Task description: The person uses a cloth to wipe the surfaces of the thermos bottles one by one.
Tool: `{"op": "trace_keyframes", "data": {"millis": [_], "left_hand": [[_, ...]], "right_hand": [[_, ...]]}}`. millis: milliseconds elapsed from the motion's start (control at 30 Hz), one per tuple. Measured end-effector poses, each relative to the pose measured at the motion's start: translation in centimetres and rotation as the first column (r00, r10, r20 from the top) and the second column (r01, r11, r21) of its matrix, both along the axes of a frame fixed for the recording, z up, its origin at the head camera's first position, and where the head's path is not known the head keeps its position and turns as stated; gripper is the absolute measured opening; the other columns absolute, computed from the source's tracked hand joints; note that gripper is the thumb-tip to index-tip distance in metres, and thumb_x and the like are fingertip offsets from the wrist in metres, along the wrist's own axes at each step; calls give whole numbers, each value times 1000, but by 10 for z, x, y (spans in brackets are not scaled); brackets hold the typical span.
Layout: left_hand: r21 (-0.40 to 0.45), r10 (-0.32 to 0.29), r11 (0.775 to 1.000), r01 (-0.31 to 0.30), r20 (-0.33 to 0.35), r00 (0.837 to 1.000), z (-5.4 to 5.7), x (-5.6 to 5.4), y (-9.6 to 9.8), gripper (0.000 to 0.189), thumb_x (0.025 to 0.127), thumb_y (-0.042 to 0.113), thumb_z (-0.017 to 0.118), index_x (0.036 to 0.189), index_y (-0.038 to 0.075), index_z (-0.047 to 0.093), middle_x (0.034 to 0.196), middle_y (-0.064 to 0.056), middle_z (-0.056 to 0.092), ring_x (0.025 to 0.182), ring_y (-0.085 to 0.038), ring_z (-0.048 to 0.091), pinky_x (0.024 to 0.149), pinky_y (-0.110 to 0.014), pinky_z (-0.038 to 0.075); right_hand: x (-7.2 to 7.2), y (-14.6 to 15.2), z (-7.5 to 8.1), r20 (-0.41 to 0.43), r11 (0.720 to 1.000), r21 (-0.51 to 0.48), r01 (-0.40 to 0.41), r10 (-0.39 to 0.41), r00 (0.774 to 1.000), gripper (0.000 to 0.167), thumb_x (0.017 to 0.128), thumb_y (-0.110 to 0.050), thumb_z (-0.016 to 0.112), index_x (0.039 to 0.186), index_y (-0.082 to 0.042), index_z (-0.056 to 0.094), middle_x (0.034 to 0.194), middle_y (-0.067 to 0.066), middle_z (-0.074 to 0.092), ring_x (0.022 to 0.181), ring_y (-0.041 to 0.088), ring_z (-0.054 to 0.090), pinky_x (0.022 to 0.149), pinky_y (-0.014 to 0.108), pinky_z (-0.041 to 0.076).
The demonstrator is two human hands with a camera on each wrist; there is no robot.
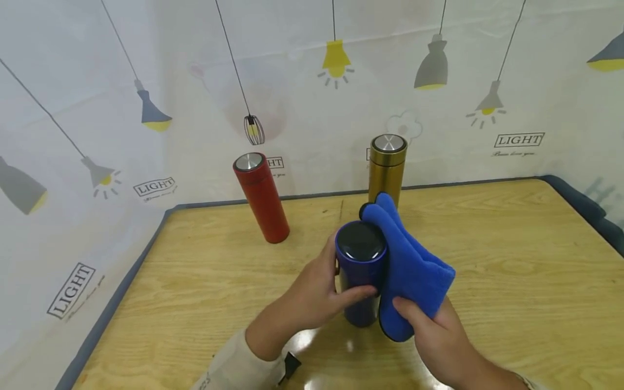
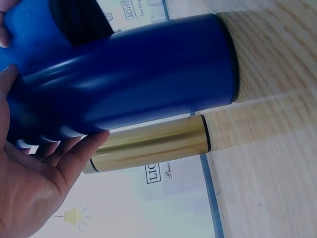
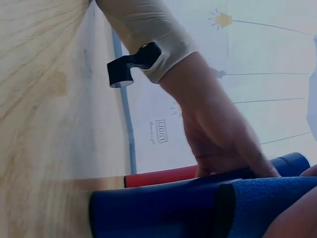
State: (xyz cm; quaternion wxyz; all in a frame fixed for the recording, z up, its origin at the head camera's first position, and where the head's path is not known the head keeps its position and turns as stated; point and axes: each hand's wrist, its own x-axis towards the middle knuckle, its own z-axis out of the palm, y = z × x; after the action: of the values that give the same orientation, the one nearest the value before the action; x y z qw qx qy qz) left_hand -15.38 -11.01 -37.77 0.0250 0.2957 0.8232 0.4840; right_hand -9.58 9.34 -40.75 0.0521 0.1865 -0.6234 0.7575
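A dark blue thermos bottle (image 1: 362, 276) with a glossy black lid stands upright near the middle of the table. My left hand (image 1: 317, 292) grips its left side, thumb across the front; the fingers behind it are hidden in the head view. In the right hand (image 1: 441, 341) I hold a folded blue cloth (image 1: 414, 271) with dark edging, thumb on its near face. The cloth lies along the bottle's right side. In the left wrist view the blue bottle (image 2: 148, 74) shows its dark base rim, with the left palm (image 2: 29, 193) below its upper part.
A red thermos bottle (image 1: 263, 200) stands at the back left of the wood-grain table (image 1: 195, 303). Behind the cloth rises a gold thermos bottle (image 1: 387, 170). A white curtain printed with lamps (image 1: 292, 70) hangs behind the table's far edge.
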Motion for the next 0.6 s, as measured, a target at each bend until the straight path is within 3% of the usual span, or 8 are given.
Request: {"op": "trace_keyframes", "data": {"millis": [133, 300, 600], "left_hand": [[-5, 5, 1000, -5, -6, 1000, -1, 0, 0, 94, 86, 27, 80, 155, 33, 16, 151, 6, 46, 138, -15, 48, 110, -45, 46], [-11, 23, 1000, -23, -19, 1000, -2, 0, 1, 94, 86, 29, 80, 155, 33, 16, 152, 5, 46, 139, -14, 48, 110, -44, 46], [-23, 20, 1000, -21, -54, 998, -3, 0, 1, 94, 87, 30, 79, 156, 28, 15, 151, 2, 47, 137, -16, 50, 109, -43, 47]], "right_hand": [[-2, -3, -2, 92, 997, 78, 0, -7, 996, 58, 95, 12, 46, 149, -6, 38, 142, -6, 56, 128, 1, 52, 100, 14, 45], [-6, -6, -2, 188, 979, 201, 9, -47, 981, 58, 94, 7, 47, 150, -4, 38, 143, 6, 54, 125, -2, 53, 99, 12, 44], [-9, -6, -2, 200, 974, 226, 11, -58, 978, 53, 93, 5, 48, 146, -1, 44, 139, 13, 56, 121, -1, 56, 98, 13, 46]]}}
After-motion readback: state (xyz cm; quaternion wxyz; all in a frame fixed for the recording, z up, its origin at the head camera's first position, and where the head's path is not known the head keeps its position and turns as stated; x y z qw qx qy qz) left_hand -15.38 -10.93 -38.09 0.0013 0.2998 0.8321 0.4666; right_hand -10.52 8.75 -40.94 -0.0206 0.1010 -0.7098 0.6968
